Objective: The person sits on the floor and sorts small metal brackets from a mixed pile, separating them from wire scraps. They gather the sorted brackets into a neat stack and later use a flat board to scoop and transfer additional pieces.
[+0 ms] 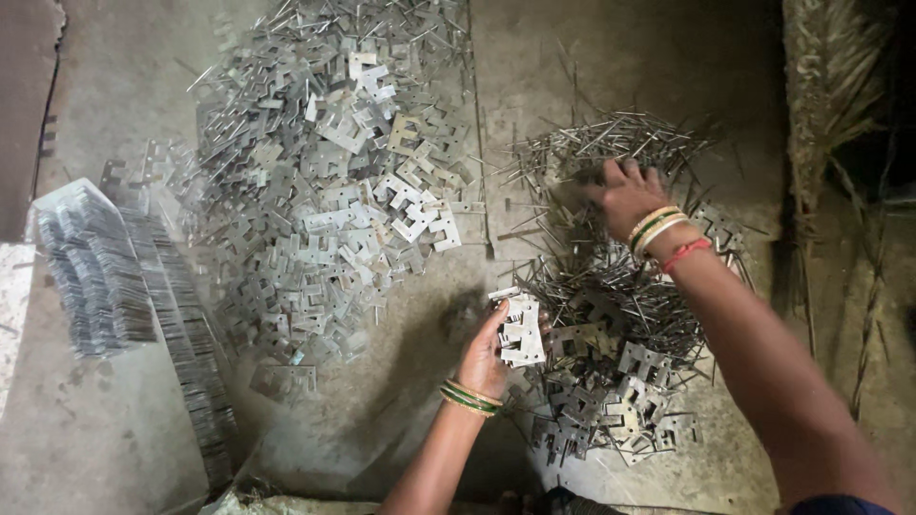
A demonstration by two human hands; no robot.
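A: Step in hand, I judge: gathering; left hand [485,358] clasps a small stack of grey E-shaped stamped steel plates [521,330], near centre; right hand [625,195] reaches into the far-right tangle of thin grey metal strips [611,143], fingers curled down, grip hidden; cannot tell.

B: Next?

A: Likely a clean pick, aligned with the stack.

B: Counts?

A: Two hands; three loose heaps, pieces uncountable; the largest heap of plates [324,181] far left; neat rows of stacked plates [105,277] at left.
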